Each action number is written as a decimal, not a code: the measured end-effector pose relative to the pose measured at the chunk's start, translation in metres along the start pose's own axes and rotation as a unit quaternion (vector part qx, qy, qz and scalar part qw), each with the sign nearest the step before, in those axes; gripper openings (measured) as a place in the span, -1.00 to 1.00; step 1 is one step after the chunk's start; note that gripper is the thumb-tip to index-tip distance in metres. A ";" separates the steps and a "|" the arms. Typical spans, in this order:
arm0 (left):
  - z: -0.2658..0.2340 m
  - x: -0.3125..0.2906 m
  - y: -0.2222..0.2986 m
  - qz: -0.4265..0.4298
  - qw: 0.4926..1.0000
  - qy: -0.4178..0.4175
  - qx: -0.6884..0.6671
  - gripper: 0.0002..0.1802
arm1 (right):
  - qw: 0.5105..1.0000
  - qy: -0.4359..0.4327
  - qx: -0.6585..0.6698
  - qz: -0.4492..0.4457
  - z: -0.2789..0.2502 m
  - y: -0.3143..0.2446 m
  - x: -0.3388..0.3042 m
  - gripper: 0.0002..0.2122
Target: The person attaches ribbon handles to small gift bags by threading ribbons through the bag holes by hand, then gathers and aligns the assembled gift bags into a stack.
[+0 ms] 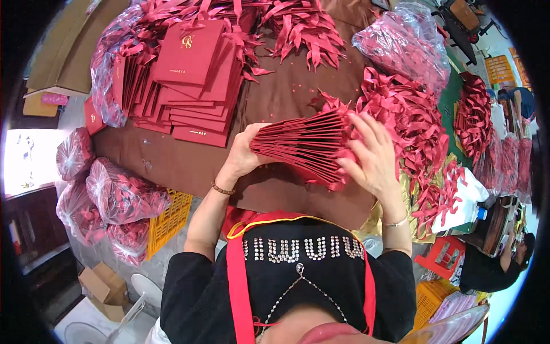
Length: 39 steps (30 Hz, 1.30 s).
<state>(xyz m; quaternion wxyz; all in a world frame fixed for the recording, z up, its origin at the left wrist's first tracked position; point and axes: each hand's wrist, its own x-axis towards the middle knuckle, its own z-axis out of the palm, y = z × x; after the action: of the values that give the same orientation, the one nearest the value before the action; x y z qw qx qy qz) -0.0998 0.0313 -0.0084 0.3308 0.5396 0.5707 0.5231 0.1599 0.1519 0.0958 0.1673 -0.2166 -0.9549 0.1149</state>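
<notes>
A fanned bundle of flat red paper gift bags (303, 143) is held above the brown-covered table (223, 186), in front of my chest. My left hand (243, 152) is closed round the narrow left end, where the bags are pressed together. At the wider right end, red ribbon shows among the bag edges. My right hand (373, 157) lies against that end with its fingers spread and curved; the fingertips touch the ribbons and edges. Left of the bundle, several more red gift bags (192, 57) with gold print are piled on the table.
Loose red ribbon handles (404, 120) heap up on the right, others (303, 34) at the back. Plastic-wrapped red bundles (404, 46) sit back right; more bagged bundles (126, 192) stand lower left beside a yellow crate (170, 221). Another person (495, 266) is at far right.
</notes>
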 end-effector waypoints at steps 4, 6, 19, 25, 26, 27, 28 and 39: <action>0.002 -0.001 -0.003 -0.001 0.998 0.013 -0.055 -0.31 | 0.977 -0.095 -0.133 0.136 0.001 0.028 -0.034 -0.76; 0.001 -0.001 0.000 -0.003 0.999 -0.001 -0.052 -0.28 | 0.975 -0.032 0.002 0.222 -0.008 0.025 -0.037 -0.74; -0.005 -0.001 0.012 -0.072 0.992 -0.052 -0.084 -0.08 | 0.996 -0.086 -0.031 -0.024 0.004 -0.036 0.052 0.07; -0.003 -0.009 0.002 -0.014 0.993 -0.045 -0.110 0.25 | 0.973 -0.209 0.082 -0.056 -0.007 -0.037 0.034 0.11; -0.001 -0.008 0.002 0.001 0.991 -0.022 -0.131 0.32 | 0.972 -0.214 0.075 -0.057 -0.008 -0.040 0.033 0.11; 0.001 -0.009 -0.002 0.022 0.992 -0.013 -0.120 0.39 | 0.972 -0.224 0.050 -0.054 -0.006 -0.044 0.032 0.02; 0.001 -0.010 -0.003 0.021 0.993 -0.010 -0.119 0.39 | 0.971 -0.225 0.051 -0.056 -0.003 -0.044 0.031 0.02; 0.004 -0.005 0.034 0.079 0.978 0.028 -0.190 0.21 | 0.986 -0.057 0.154 -0.013 0.023 -0.025 0.021 -0.02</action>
<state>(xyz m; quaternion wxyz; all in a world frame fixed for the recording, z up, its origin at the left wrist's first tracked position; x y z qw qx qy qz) -0.0858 0.0225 0.0226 0.3686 0.4955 0.4253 0.6616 0.1239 0.1363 0.0873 0.1452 -0.1690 -0.9364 0.2710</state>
